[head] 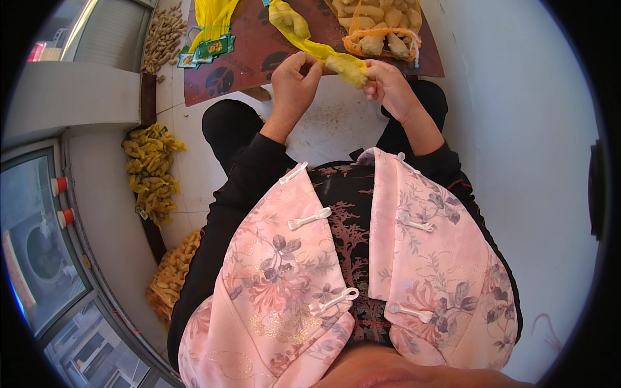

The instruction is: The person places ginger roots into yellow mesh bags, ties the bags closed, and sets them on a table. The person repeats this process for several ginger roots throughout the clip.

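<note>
My left hand (295, 82) pinches a long yellow mesh bag (314, 47) between thumb and fingers, near the table's front edge. At the bag's near end my right hand (390, 89) grips the netting beside a pale knobbly root (345, 69), which looks like ginger. This stretch of bag is held between both hands. Farther along, another root (291, 20) lies in the same netting over the table. To the right, an orange mesh sack (359, 42) of similar roots rests on the table, its rim turned toward me.
A bundle of yellow mesh bags (216, 22) with green printed tags (213, 47) lies on the dark red tabletop (247, 60). Loose roots (165, 36) cover floor at left. Filled yellow bags (153, 174) and an orange sack (172, 271) stand by the left wall. A white wall (514, 145) bounds the right.
</note>
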`<state>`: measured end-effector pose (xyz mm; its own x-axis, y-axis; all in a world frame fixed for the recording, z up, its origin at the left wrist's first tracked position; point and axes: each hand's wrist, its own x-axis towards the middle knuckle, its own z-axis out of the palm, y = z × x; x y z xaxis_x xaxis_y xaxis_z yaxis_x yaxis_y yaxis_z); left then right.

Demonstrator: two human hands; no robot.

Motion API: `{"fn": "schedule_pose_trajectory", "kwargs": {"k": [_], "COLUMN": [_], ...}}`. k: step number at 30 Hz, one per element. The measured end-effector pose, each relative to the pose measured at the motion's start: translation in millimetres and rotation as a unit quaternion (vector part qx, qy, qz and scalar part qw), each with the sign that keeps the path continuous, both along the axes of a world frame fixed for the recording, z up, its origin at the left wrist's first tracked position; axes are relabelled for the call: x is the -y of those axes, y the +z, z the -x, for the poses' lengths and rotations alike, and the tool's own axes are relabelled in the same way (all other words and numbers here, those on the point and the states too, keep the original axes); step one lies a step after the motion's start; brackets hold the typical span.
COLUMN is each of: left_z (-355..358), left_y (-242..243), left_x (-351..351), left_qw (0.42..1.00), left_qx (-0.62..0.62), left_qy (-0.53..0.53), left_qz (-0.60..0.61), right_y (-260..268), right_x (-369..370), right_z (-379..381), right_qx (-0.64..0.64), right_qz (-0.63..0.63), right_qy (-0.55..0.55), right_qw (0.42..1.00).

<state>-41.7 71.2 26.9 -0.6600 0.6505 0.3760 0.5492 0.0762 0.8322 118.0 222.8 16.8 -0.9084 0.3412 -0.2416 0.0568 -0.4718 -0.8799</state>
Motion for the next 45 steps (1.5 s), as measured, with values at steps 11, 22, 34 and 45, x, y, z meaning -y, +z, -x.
{"fn": "schedule_pose_trajectory", "kwargs": {"k": [11, 22, 34, 45], "left_z": [1.9, -3.5, -5.9, -10.7], "left_y": [-9.4, -16.6, -4.1, 15.6], "left_x": [-2.3, 4.1, 9.5, 6.5], "left_qw": [0.986, 0.978, 0.814, 0.774], "left_qx": [0.146, 0.177, 0.564, 0.608], "left_qy": [-0.037, -0.064, -0.09, -0.136], "left_qz": [-0.068, -0.091, -0.106, -0.113], "right_y": [13.1, 18.1, 20.4, 52.0], "right_x": [11.7, 19.7, 38.8, 13.3], "right_z": [-1.9, 9.0, 29.8, 50.0], "right_qx": [-0.04, -0.015, -0.066, -0.096], "right_qz": [-0.05, -0.277, -0.517, -0.601], "right_qy": [-0.062, -0.063, -0.175, -0.326], "right_qw": [0.996, 0.959, 0.835, 0.723]}}
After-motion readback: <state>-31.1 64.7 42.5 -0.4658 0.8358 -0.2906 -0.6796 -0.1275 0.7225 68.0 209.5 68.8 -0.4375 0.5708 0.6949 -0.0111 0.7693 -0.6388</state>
